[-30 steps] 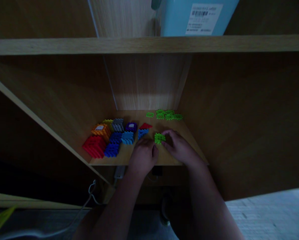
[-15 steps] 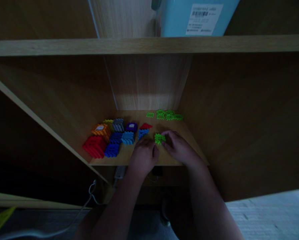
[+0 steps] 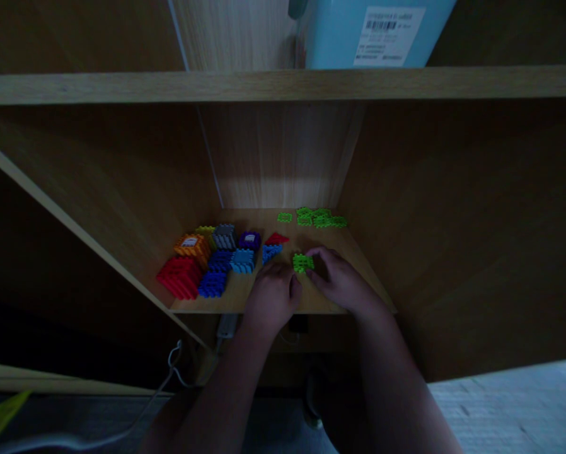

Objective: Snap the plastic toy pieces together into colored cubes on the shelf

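A small stack of green square interlocking tiles (image 3: 302, 263) lies on the wooden shelf between my hands. At its right edge, the thumb and index finger of my right hand (image 3: 334, 272) pinch it. My left hand (image 3: 274, 291) is curled just left of the stack with the knuckles up. Its fingertips are hidden, so I cannot tell what they hold, if anything. Beyond the left hand lie blue triangle tiles (image 3: 270, 253) and a red triangle tile (image 3: 277, 238). Several loose green tiles (image 3: 321, 217) are heaped at the back right, with a single green tile (image 3: 285, 217) beside them.
Sorted stacks stand at the left: red tiles (image 3: 179, 277), orange tiles (image 3: 193, 248), grey tiles (image 3: 224, 237), purple tiles (image 3: 249, 240), light blue tiles (image 3: 242, 260) and dark blue tiles (image 3: 212, 284). An upper shelf board (image 3: 245, 86) overhangs them, bearing a blue box (image 3: 334, 38). Side panels flank the space.
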Motion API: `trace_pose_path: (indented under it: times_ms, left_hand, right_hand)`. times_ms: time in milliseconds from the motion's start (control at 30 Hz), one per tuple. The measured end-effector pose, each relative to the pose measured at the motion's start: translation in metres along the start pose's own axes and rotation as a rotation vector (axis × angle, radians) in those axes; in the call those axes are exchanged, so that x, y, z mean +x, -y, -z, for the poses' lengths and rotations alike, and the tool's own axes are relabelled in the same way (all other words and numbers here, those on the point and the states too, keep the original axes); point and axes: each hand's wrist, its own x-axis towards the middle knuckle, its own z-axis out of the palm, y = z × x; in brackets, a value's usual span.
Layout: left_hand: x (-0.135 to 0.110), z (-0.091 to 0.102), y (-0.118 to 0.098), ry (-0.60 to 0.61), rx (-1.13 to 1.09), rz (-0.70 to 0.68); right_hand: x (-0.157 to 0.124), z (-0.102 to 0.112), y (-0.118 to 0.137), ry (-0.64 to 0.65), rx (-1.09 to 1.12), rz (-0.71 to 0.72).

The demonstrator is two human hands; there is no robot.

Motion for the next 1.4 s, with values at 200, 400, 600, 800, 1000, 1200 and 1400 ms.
trace_pose_path:
  times_ms: [200,400,600,800,1000,1200,1400]
  left_hand:
    - [-0.0004,-0.0005,0.0004,-0.006,-0.011,-0.008]
    - [-0.0004,0.0014,-0.0004,-0.002,-0.013,-0.004]
    - [-0.0014,0.0011,-0.0001,-0.016,-0.012,-0.014]
    - [-0.0014,-0.0002,0.0005,-0.007,-0.003,-0.016]
    - [-0.0003,0.0005,0.0002,-0.011,0.004,-0.025]
    - [0.0000,-0.0009,0.0002,-0.009,-0.012,-0.014]
    - [-0.0014,0.0003,-0.0005,0.007,-0.004,-0.011]
  right_hand:
    - [-0.0013,-0.0016,-0.0003,-0.032,0.005,0.006]
    - [-0.0025,-0.0013,0.0007,-0.037,-0.005,0.000]
    - [-0.0028,-0.0022,-0.0014,-0.022,-0.015,-0.038]
    - [-0.0026,-0.0023,-0.0010,-0.028,-0.017,-0.038]
    - [-0.0022,-0.0025,-0.0017,-0.024,-0.027,-0.025]
    - [-0.0026,-0.0027,-0.0012,-0.031,-0.019,-0.028]
    - [-0.0041,-0.0028,-0.0028,-0.017,-0.054,-0.037]
